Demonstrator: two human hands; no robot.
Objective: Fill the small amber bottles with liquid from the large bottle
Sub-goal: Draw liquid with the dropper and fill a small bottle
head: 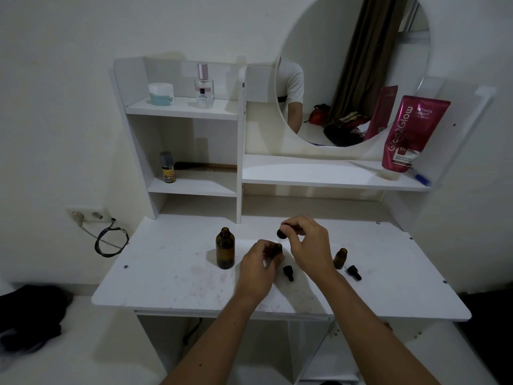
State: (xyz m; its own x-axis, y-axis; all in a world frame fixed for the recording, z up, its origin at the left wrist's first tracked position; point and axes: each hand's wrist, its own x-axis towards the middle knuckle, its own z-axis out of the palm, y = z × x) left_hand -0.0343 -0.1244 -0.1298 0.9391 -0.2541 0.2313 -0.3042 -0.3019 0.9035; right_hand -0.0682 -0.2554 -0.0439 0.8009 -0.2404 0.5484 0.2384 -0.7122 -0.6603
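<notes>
- Left hand [256, 263], centre of frame: grip curled round a small amber bottle [277, 249]; only the bottle's neck and part of its body show between the fingers. Bottle upright on the white surface [172, 276].
- Right hand [306, 243], just right of and above the left: grip pinches a black dropper cap [281, 234] by its top; cap held just above the mouth of the gripped bottle, a thin pipette showing below it.
- Large amber bottle [225, 248], left of the hands: upright, uncapped, apart from the left hand.
- Second small amber bottle [340, 258], right of the right wrist: upright, uncapped.
- Two loose black dropper caps lying on the surface: one [288, 273] between the wrists, one [354, 272] just beside the second small bottle.
- Liquid levels in the bottles: cannot tell.
- Upper part of frame: shelves with a perfume bottle [204, 87] and a white jar [161, 93]; round mirror [352, 70]; pink tube [406, 134] at upper right.
</notes>
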